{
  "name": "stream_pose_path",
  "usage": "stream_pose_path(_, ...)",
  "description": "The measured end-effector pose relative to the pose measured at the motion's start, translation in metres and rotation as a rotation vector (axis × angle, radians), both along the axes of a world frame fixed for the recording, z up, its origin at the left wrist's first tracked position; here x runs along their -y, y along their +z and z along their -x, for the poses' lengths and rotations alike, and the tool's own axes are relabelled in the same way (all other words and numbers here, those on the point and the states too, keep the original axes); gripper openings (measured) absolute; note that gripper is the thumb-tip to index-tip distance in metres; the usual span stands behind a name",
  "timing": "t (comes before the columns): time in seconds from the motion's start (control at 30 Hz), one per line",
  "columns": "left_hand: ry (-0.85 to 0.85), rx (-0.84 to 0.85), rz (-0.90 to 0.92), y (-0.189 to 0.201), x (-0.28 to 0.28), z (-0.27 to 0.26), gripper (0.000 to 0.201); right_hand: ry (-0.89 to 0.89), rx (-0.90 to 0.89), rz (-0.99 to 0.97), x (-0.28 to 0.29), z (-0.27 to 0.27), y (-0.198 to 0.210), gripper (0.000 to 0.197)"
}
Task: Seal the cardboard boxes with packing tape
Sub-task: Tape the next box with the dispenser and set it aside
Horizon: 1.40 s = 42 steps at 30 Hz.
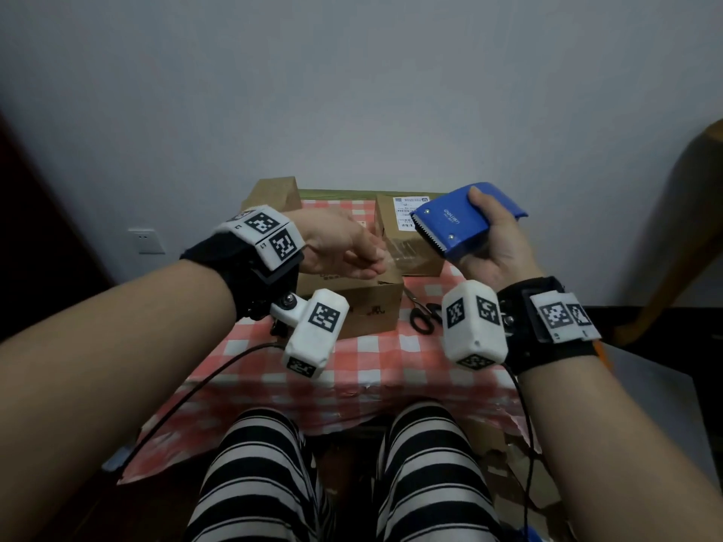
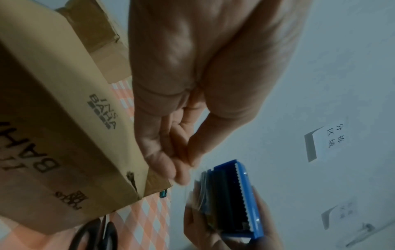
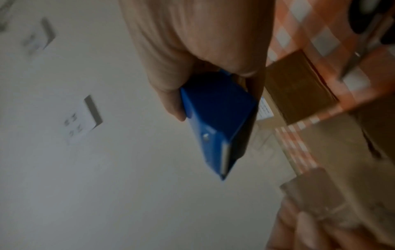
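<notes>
Red-checked tablecloth (image 1: 383,357) under grey wall. Nearest, right hand (image 1: 497,244) clasping blue tape dispenser (image 1: 454,224), serrated edge toward left hand (image 1: 336,244). Left fingertips (image 2: 181,170) pinched on clear tape end. Below that pinch, printed cardboard box (image 1: 367,307); scissors (image 1: 424,314) beside. Beyond dispenser, labelled box (image 1: 399,232).

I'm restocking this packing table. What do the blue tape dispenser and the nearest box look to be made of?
Tape dispenser: blue, smooth, slightly glossy body, probably plastic; the toothed cutting edge with small rivets looks like metal. Nearest box: matte brown cardboard with printed black lettering and folded flaps.
</notes>
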<state>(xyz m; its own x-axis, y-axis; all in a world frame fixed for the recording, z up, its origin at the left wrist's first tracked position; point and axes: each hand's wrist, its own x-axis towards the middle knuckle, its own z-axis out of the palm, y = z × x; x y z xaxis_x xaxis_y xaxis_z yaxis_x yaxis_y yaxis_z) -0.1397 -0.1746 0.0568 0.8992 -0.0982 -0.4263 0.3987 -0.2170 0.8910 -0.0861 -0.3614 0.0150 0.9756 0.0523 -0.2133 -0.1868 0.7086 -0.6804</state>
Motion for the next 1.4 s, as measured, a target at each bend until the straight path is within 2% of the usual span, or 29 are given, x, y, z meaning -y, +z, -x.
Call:
stream_pose_path(0.3, 0.115, 0.065, -0.029, -0.017, 0.0, -0.006, 0.014, 0.079, -0.022, 0.05, -0.006, 0.006, -0.006, 0.056)
stream_pose_path(0.53, 0.176, 0.023, -0.186, -0.022, 0.001, -0.008, 0.013, 0.101, -0.054, 0.125, -0.008, 0.008, -0.022, 0.063)
stream_pose_path(0.67, 0.168, 0.068, -0.296, -0.025, 0.001, -0.008, 0.016, 0.098, -0.035, 0.173, -0.01, 0.006, -0.029, 0.071)
stream_pose_path(0.87, 0.178, 0.1, -0.375, -0.024, 0.0, -0.005, 0.017, 0.06, -0.015, 0.171, -0.018, 0.006, -0.038, 0.073)
stream_pose_path(0.93, 0.187, 0.112, -0.395, -0.027, 0.0, -0.005, 0.019, 0.051, -0.012, 0.183, -0.02, 0.006, -0.042, 0.079)
stream_pose_path(1.2, 0.229, 0.129, -0.369, -0.035, -0.004, -0.002, 0.023, 0.043, 0.022, 0.191, -0.024, 0.007, -0.053, 0.085)
stream_pose_path(1.4, 0.242, 0.132, -0.334, -0.036, -0.007, -0.005, 0.023, 0.028, 0.029, 0.138, -0.028, 0.006, -0.055, 0.083)
